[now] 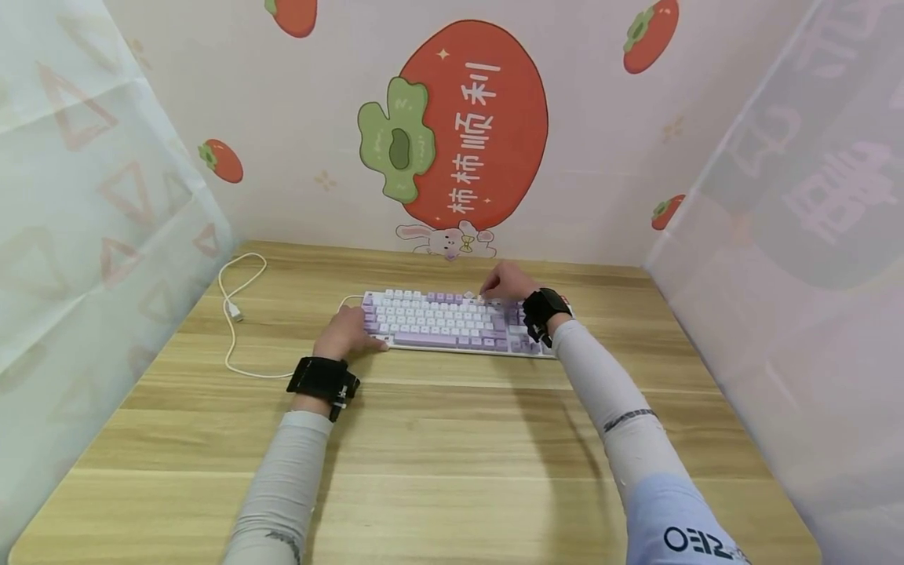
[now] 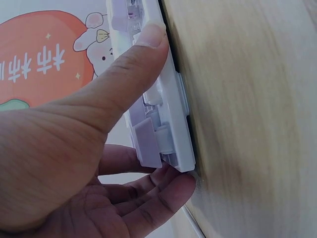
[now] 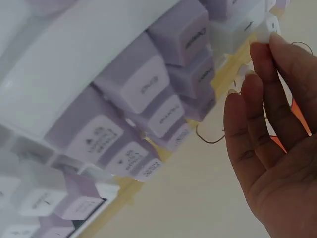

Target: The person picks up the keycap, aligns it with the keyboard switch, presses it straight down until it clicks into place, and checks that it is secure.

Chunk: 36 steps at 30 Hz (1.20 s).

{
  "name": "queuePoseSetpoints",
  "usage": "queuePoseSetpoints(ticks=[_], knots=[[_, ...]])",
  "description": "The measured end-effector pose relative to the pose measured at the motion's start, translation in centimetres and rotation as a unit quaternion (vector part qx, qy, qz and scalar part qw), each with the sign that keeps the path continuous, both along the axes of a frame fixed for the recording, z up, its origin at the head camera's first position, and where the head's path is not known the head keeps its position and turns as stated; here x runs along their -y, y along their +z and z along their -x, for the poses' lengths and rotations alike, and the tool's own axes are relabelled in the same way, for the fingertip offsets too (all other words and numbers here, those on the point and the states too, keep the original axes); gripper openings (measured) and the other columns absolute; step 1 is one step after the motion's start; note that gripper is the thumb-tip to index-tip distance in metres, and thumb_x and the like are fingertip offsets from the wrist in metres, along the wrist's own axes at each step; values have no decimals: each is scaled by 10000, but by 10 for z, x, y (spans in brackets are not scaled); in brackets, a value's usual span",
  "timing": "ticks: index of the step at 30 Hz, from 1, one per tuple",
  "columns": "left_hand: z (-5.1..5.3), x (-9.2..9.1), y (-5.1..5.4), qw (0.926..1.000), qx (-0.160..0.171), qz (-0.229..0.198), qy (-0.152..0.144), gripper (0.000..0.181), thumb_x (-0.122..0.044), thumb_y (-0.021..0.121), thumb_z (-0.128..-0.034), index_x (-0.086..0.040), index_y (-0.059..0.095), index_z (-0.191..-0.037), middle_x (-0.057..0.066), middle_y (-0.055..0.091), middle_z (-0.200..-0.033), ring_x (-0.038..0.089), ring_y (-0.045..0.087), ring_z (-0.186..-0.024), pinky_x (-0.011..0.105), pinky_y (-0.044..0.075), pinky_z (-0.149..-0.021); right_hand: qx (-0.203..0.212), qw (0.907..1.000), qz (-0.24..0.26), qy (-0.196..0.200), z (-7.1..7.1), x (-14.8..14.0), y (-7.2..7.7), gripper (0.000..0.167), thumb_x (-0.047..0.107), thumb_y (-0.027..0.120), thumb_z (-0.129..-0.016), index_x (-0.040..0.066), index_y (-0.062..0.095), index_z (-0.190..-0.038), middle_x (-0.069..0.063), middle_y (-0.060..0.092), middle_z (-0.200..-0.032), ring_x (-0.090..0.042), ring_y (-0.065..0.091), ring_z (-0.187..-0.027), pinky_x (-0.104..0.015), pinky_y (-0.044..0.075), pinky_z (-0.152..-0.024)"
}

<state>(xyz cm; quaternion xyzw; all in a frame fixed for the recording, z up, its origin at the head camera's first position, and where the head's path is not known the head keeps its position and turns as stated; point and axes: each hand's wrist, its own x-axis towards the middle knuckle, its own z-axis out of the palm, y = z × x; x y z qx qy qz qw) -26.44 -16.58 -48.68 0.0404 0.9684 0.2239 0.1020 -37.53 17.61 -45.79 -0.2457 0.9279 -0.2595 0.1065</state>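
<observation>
White characters reading 柿柿顺利 — from bottom to top — stand on the large round red persimmon (image 1: 515,133) printed on the pale wall sheet (image 1: 586,212); the left wrist view shows part of them. Dark lettering on the light-blue cloth sleeve (image 1: 664,498) seems to begin "OE"; its rest is unclear. On the white-and-lilac plastic keyboard (image 1: 431,340), lilac keycaps (image 3: 148,91) seem to read "End", "Home" and "Delete" — other legends are blurred.

A fruit-printed backdrop (image 1: 593,133) and pale side sheets (image 1: 85,259) are enclosing a wood-grain bench (image 1: 438,447) on three sides, suggesting a screened-off booth.
</observation>
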Motion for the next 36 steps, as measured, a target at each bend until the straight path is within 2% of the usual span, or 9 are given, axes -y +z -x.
queuePoseSetpoints(ticks=[3, 6, 15, 19, 24, 32, 36], knots=[[0, 1, 0, 10000, -11, 1, -26, 792, -325, 872, -798, 184, 516, -1289, 363, 509, -1331, 407, 515, -1150, 541, 439, -1058, -194, 9994, -291, 59, -5, 4, 5, 90, 64, 729, -924, 31, 806, -956, -99, 765, -920, -191, 655, -808, -357, 567, -799], [0, 1, -1, 10000, -16, 24, -63, 793, -328, 869, -801, 184, 515, -1292, 358, 516, -1323, 397, 512, -1136, 537, 442, -1053, -212, 9985, -499, 16, -7, 8, 5, 93, 72, 721, -934, 54, 810, -954, -84, 758, -917, -203, 640, -813, -366, 566, -816], [1, -1, -2, 10000, -34, 2, -65, 793, -325, 870, -801, 183, 510, -1292, 367, 493, -1348, 410, 502, -1161, 543, 432, -1065, -79, 9983, -570, -65, -11, 12, 9, 112, 61, 707, -942, 52, 816, -964, -85, 763, -925, -195, 624, -769, -335, 538, -746], [1, 0, -1, 10000, -35, 26, -73, 796, -324, 867, -803, 191, 506, -1292, 377, 489, -1351, 420, 503, -1169, 547, 429, -1067, 39, 9984, -540, -141, -6, 12, 8, 104, 71, 718, -934, 58, 820, -954, -87, 769, -930, -192, 608, -744, -317, 513, -708], [1, 3, 0, 10000, 0, 34, -87, 829, -328, 864, -803, 202, 485, -1317, 407, 448, -1389, 455, 484, -1219, 561, 410, -1088, 329, 9970, -471, -523, 8, 10, 1, 86, 135, 757, -916, 90, 828, -932, -55, 768, -931, -182, 587, -754, -289, 486, -670], [3, 4, 1, 9999, -68, -14, -90, 811, -328, 872, -793, 197, 507, -1291, 400, 472, -1367, 440, 491, -1188, 564, 415, -1077, 373, 9928, -638, -945, 22, 18, -6, 111, 184, 779, -905, 90, 829, -936, -66, 775, -937, -177, 594, -749, -290, 483, -671], [2, 2, 3, 9999, -30, -80, -83, 802, -327, 877, -787, 189, 516, -1284, 390, 482, -1352, 414, 502, -1135, 559, 438, -1047, 497, 9931, -627, -854, 21, 22, -5, 123, 199, 776, -906, 94, 830, -936, -76, 770, -975, -173, 592, -746, -290, 470, -669]])
